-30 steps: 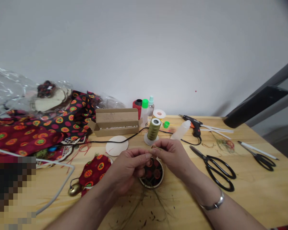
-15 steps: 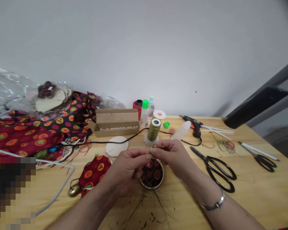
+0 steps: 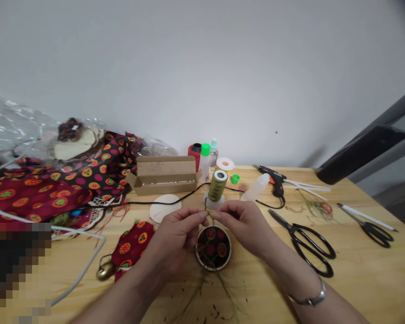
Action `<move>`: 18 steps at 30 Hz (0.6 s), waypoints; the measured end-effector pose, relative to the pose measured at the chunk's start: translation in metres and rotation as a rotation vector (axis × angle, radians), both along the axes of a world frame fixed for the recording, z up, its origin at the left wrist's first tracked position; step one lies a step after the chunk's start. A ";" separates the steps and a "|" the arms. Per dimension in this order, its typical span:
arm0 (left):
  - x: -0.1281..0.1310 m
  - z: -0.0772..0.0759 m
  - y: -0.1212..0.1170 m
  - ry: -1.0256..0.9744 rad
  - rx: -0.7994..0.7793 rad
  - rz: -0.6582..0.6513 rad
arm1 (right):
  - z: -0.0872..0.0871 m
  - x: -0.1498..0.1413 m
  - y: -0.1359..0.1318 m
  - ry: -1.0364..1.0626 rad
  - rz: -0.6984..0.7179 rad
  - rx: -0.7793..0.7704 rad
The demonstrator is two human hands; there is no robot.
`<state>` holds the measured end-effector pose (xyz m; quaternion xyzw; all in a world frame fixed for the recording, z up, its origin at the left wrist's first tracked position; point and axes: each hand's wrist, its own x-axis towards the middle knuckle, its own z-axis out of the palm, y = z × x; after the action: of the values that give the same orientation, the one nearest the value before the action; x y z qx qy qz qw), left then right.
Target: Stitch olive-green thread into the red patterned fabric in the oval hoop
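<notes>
Olive thread (image 3: 207,215) sits pinched between both my hands, mid-desk, just above the round fabric-covered disc (image 3: 213,248) w/ red-orange dots. Left hand (image 3: 175,238) has thumb & forefinger pressed together on the thread's left side; right hand (image 3: 246,225) pinches the other side, fingertips of the two nearly touching. Thread runs up a short way toward the olive spool (image 3: 217,185), which stands upright just beyond my fingers. Loose olive strands trail off the disc's near edge onto the desk (image 3: 357,279).

Step in hand, as I judge it: working the thread at the disc's far rim, prob. knotting or tying it off. Next move calls for steady tension on both pinches and small fingertip work, disc kept flat; can't tell if a knot is formed yet, too small.

Outward: white round blank (image 3: 165,208) to the left, open cardboard box (image 3: 165,175) behind it, patterned red fabric (image 3: 54,189) piled far left. Big black scissors (image 3: 307,243) to the right, well within reach if a cut is needed; glue gun (image 3: 273,177) beyond them, smaller scissors (image 3: 374,227) far right.
</notes>
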<state>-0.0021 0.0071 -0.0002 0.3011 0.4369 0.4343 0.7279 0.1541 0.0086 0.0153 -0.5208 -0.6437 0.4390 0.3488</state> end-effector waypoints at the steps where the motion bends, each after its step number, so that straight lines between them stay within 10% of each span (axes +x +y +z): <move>1: 0.000 0.001 0.001 0.003 0.004 0.020 | 0.000 -0.001 -0.002 -0.031 0.002 0.027; 18: -0.005 -0.001 0.006 -0.126 -0.064 0.073 | -0.011 -0.027 -0.044 -0.772 0.607 0.845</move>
<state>-0.0071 0.0131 -0.0013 0.2337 0.4144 0.4643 0.7471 0.1270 -0.0354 0.0045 -0.2540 -0.9587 0.0079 0.1276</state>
